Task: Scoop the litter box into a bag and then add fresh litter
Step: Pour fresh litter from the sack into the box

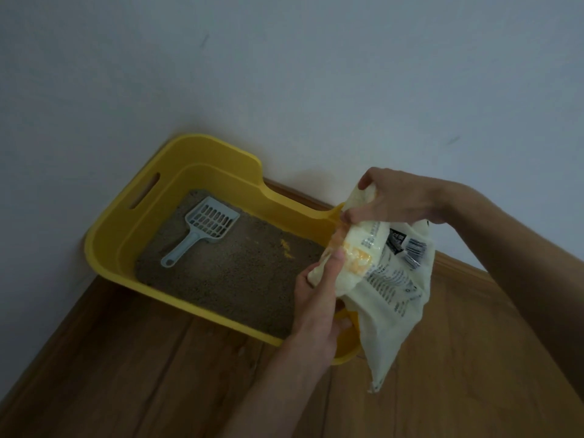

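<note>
A yellow litter box (120, 216) sits on the floor against the wall, filled with brown litter (234, 273). A pale blue slotted scoop (202, 230) lies on the litter at the box's far left. A small streak of yellow granules (287, 248) rests on the litter near the middle. Over the box's right end I hold a cream printed litter bag (392, 279), which looks limp. My left hand (319, 298) grips its lower left edge. My right hand (398, 197) pinches its top corner.
A white wall (284, 74) runs behind the box, with a wooden baseboard (455, 260) along its foot. Wooden plank flooring (158, 374) spreads in front of and to the right of the box.
</note>
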Tool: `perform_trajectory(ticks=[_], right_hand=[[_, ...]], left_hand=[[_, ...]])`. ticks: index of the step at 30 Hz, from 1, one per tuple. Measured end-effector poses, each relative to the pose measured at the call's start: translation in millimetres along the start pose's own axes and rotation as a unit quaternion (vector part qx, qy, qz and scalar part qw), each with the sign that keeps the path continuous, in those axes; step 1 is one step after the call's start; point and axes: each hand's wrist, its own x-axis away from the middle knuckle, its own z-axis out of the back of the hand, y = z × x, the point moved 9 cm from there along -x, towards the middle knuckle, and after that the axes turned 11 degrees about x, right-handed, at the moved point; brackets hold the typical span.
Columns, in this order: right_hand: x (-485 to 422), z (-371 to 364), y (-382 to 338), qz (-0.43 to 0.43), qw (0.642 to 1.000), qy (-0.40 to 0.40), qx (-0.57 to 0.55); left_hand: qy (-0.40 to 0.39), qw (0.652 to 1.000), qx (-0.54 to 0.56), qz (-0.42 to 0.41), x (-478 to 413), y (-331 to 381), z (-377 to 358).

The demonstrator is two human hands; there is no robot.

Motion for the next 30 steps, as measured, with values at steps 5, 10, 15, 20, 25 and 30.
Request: perform_trajectory(ticks=[5,10,15,20,25,30], right_hand=[[-0.4,5.2,-6.4,-0.001,1.0,0.012,0.011],[-4.1,1.4,-5.9,-0.001,1.0,0.002,-0.01],[-1.4,3.1,6.7,-0.003,1.0,0.015,-0.022],[-3.3,1.3,10.9,-0.004,0.999,0.01,-0.043],[-6.1,0.2,11.8,-0.001,0.999,0.019,-0.051],[-7.5,3.3,11.5,0.001,0.998,0.029,-0.061]], left_hand=[[0.015,1.0,-0.001,-0.001,0.7,3.7,1.3],[0.02,1.0,-0.002,0.004,1.8,6.2,1.3],[0.003,1.0,-0.015,-0.01,4.5,6.1,-5.7],[0.012,1.0,-0.022,-0.01,1.2,4.2,-3.8],[0.013,1.0,-0.015,-0.007,1.1,6.0,-5.0],[0.016,1.0,-0.006,0.0,2.0,7.8,-6.2]])
